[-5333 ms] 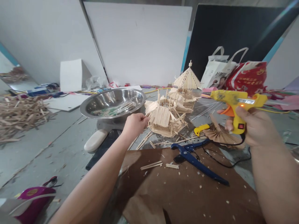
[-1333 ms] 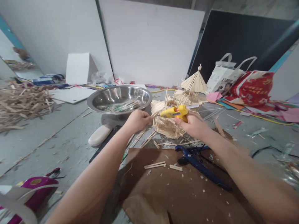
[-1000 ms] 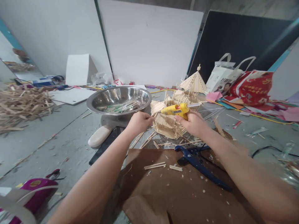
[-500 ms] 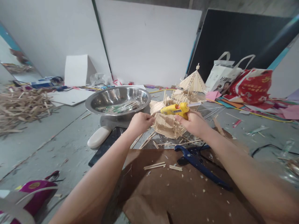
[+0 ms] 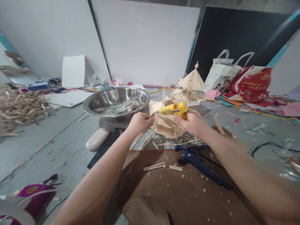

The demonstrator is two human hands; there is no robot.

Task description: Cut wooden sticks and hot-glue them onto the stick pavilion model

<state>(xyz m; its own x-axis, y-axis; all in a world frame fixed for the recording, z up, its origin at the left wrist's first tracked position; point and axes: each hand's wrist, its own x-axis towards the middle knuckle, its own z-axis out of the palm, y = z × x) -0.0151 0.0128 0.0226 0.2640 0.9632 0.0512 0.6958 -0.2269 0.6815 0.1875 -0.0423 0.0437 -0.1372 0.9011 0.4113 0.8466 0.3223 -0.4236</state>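
Observation:
My right hand (image 5: 192,122) grips a yellow hot glue gun (image 5: 173,109), its nozzle pointing left and a clear glue stick jutting from its back. My left hand (image 5: 141,122) is closed in a pinch just left of the nozzle; whatever lies between its fingertips is too small to make out. Behind both hands stands a model house of thin wooden sticks (image 5: 166,125), partly covered by the glue gun. Its peaked stick roof (image 5: 192,82) rises farther back. Loose sticks (image 5: 154,166) lie on the brown board (image 5: 150,184) nearer to me.
A steel basin (image 5: 87,107) holding bagged sticks stands at left, with a white oval case (image 5: 97,138) and a dark phone (image 5: 105,150) before it. Blue-handled cutters (image 5: 201,165) lie on the board. Wood scraps (image 5: 21,109) are piled far left; bags (image 5: 252,82) sit back right.
The whole view has shifted slightly, so things appear a little farther left. Both hands and the glue gun keep nearly the same pose beside the stick model.

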